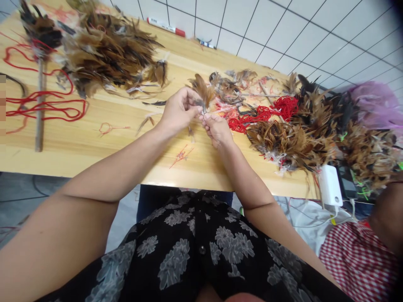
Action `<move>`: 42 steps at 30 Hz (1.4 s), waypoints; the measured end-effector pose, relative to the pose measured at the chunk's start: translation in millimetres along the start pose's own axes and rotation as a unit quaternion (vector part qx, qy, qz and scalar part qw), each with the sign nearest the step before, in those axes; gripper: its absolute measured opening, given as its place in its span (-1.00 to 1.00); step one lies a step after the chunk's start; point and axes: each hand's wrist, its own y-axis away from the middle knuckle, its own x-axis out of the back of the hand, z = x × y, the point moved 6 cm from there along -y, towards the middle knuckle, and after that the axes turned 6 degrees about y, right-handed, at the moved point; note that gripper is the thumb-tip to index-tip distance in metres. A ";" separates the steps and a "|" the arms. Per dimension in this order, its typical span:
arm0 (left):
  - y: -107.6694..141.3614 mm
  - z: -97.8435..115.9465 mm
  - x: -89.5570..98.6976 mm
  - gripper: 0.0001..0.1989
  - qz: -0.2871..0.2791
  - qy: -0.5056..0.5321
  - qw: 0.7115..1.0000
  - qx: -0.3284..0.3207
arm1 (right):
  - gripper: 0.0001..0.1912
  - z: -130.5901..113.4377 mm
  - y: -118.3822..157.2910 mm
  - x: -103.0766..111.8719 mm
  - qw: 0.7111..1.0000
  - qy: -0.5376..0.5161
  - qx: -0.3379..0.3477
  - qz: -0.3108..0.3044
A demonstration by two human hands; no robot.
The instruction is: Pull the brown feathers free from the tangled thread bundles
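Note:
A small bunch of brown feathers (203, 89) stands up between my two hands over the middle of the table. My left hand (181, 107) pinches the bunch low down, between thumb and fingers. Close against it, my right hand (216, 126) has its fingertips closed at the quill ends, and its other fingers curl in. Just right of my hands lies a tangle of red yarn (264, 116) among loose feather scraps. On the table in front of me is a small knot of thin red thread (181, 156).
A large heap of brown feathers (110, 54) lies at the left, near a stick with dark feathers (40, 105) and looped red cord (67, 110). More feather bunches (292, 140) fill the right. A white power adapter (330, 184) sits at the edge. Another person's checked garment (355, 256) shows lower right.

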 end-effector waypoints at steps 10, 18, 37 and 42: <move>6.3 1.8 -4.3 -0.72 -0.012 -0.085 0.996 -0.039 | -0.62 14.7 -19.0 1.4 0.996 0.028 0.064 -0.055; 0.9 47.9 19.8 -0.86 -0.201 -0.262 0.944 0.006 | -0.56 -0.6 -4.2 11.2 0.998 -0.055 -0.009 -0.038; 2.1 33.6 12.3 -0.71 -0.159 -0.184 0.970 -0.003 | -0.55 0.9 -0.9 14.7 0.998 -0.052 -0.013 -0.041; 5.4 25.6 -0.3 -0.69 -0.075 0.048 0.994 0.067 | -0.49 -3.4 6.6 7.5 0.999 -0.029 -0.007 -0.024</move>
